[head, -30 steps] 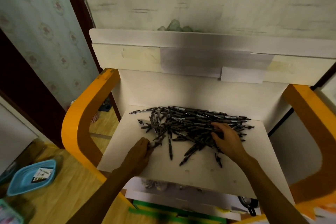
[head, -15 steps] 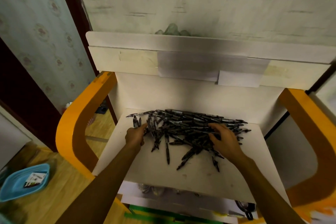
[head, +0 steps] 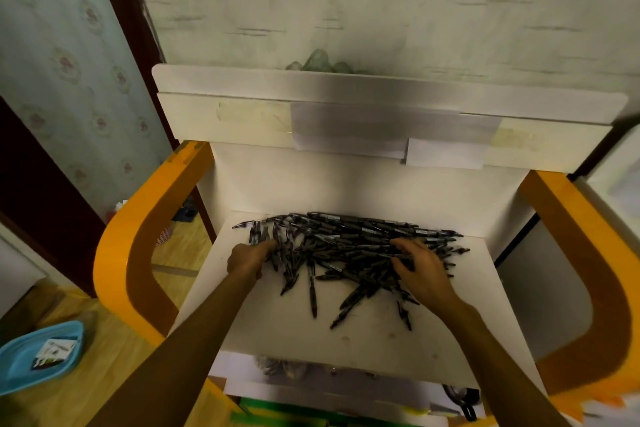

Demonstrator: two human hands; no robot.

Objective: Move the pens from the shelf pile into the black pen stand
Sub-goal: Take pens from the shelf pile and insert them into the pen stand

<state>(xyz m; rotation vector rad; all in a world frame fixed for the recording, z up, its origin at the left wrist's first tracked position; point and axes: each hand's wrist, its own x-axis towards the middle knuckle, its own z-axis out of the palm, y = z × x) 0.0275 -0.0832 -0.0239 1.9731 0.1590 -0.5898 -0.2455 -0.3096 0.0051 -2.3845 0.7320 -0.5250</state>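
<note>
Pile of dark pens (head: 349,246) lies on the white shelf (head: 363,333), heaped toward the back wall; most lie roughly crosswise, several stray ones point toward the front edge. Barrels are black with small pale labels; details blurred. Left hand (head: 247,258) at the pile's left edge, fingers curled against the outermost pens; cannot tell whether it grips any. Right hand (head: 420,269) rests on the pile's right side, fingers spread and bent down into the pens, none seen lifted. Shelf sits between two orange curved side frames (head: 138,253), under a white upper board with grey tape (head: 377,126). Blue tray (head: 38,355) with a small card lies on the wooden floor, lower left. Black looped object (head: 462,397) below the shelf front, unclear.
</note>
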